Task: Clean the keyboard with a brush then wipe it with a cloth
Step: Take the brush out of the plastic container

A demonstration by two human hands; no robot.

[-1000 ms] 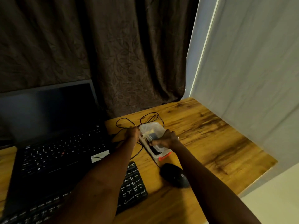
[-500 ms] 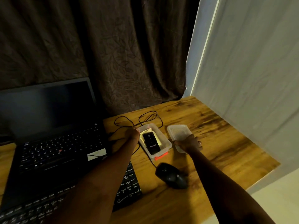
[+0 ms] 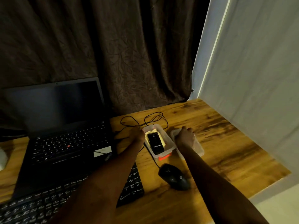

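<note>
1. I judge this is still preparation, with the kit opened and no brushing begun. The keyboard (image 3: 132, 185) lies on the table (image 3: 226, 143), in front of the laptop (image 3: 64, 143).
2. My left hand (image 3: 136, 136) touches the box (image 3: 168, 141); I cannot tell its grip. My right hand (image 3: 185, 137) holds the lid (image 3: 198, 147) beside the box.
3. Next I should release the lid and find the brush, which I cannot see.

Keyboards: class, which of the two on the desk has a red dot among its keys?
The laptop's built-in keyboard; the separate keyboard nearer the person shows only black keys with white lettering.
</note>
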